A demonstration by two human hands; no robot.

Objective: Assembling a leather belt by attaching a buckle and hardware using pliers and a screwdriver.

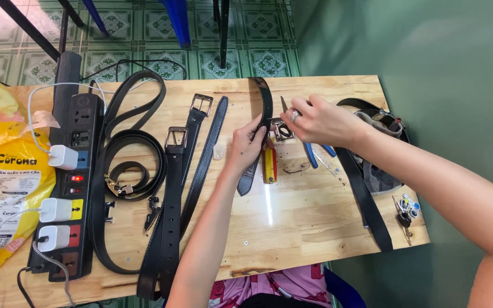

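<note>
on table (292, 228): two hands (246, 142), one held belt (265, 108), three chargers (58, 210).

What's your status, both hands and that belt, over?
Left hand pinching black belt. Right hand at its square metal buckle. Pliers, lighter close beside.

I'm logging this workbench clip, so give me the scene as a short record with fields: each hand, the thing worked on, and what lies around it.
left hand: pinches the black belt near its end
right hand: holds a silver buckle at that belt
surface: wooden table
left of hands: more black belts, two with silver buckles; black power strip with white chargers
near hands: blue-handled pliers
far left: yellow package
right edge: keys
</note>
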